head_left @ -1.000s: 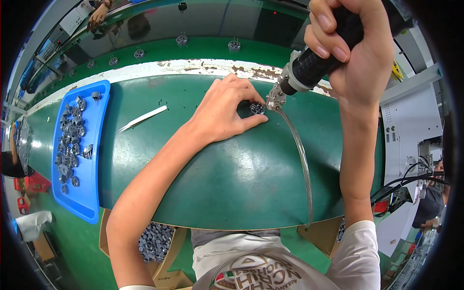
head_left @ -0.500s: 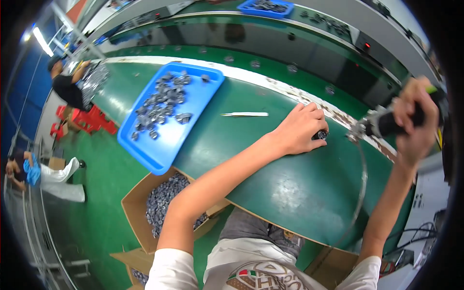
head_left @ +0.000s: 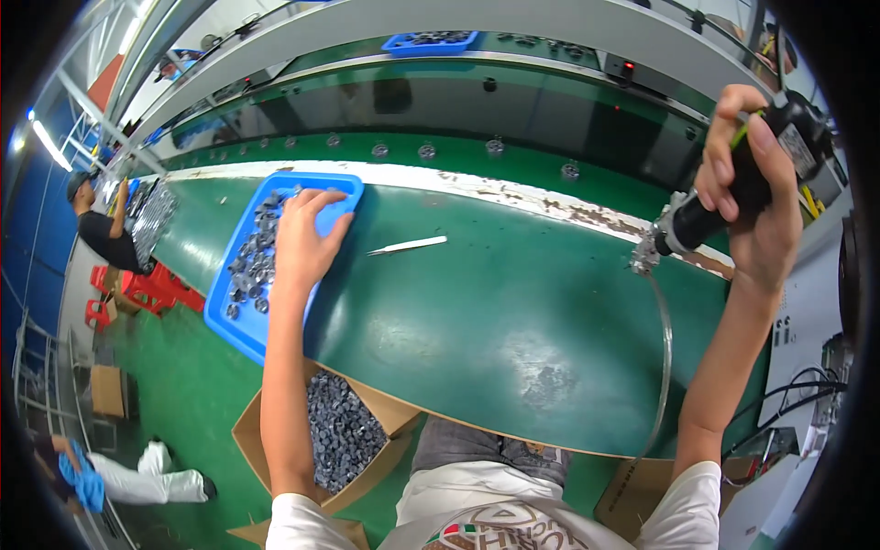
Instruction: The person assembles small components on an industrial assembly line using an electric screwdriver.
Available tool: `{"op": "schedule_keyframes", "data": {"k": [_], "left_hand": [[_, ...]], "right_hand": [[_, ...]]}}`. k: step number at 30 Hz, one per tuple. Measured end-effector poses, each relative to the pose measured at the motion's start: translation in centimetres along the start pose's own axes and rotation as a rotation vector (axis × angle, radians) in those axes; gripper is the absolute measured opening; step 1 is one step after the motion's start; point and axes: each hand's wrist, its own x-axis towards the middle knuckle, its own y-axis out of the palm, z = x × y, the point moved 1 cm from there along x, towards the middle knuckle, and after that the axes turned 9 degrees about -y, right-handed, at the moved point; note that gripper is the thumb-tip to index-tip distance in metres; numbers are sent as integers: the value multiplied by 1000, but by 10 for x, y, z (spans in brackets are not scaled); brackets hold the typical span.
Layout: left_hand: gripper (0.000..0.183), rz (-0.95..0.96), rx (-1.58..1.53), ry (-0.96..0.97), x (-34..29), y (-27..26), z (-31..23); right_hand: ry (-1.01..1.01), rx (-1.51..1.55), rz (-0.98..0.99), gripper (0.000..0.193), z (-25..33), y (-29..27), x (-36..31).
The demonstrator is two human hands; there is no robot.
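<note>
My left hand (head_left: 308, 229) is over the far end of a blue tray (head_left: 332, 189), fingers curved downward and thumb spread apart. Several small dark grey round parts (head_left: 243, 275) lie in the tray, some right beside and beneath my fingers. No part shows between thumb and fingers, though the fingertips are partly hidden. On the right, my right hand (head_left: 756, 183) wraps round a black power screwdriver (head_left: 701, 218), held above the table with its metal nose pointing down to the left. A clear hose (head_left: 666, 357) hangs from that nose.
White tweezers (head_left: 411, 245) lie on the green table (head_left: 440, 321). Below its near edge stands a cardboard box (head_left: 390, 417) full of grey parts. Round parts (head_left: 495, 146) sit along a green strip beyond the table. A seated co-worker (head_left: 101, 225) is at the far left.
My left hand has moved left from the table to the tray; the dark part it gripped is no longer visible there. The screwdriver stays in my right hand. The view has shifted.
</note>
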Motion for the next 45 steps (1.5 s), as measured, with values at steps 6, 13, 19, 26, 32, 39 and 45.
{"op": "schedule_keyframes", "data": {"k": [6, 13, 19, 26, 32, 39, 45], "left_hand": [[43, 95, -103, -129, 82, 102, -58], [34, 74, -102, -163, 109, 153, -55], [28, 395, -587, 349, 54, 114, -173], [31, 679, -715, 506, -3, 115, -206], [27, 718, -746, 447, -7, 121, -205], [32, 731, -728, 427, -8, 119, -203], [35, 730, -708, 428, -9, 118, -202]], "right_hand": [[47, -5, -71, 29, 3, 6, 1], [1, 21, -50, 26, 3, 14, 5], [-80, 73, -88, 23, -4, 4, 1], [-19, 7, -396, 24, -24, 36, -9], [19, -43, -346, 26, -39, 43, -9], [25, -72, -285, 28, -41, 49, -10], [20, -90, -239, 30, -43, 54, -7]]}}
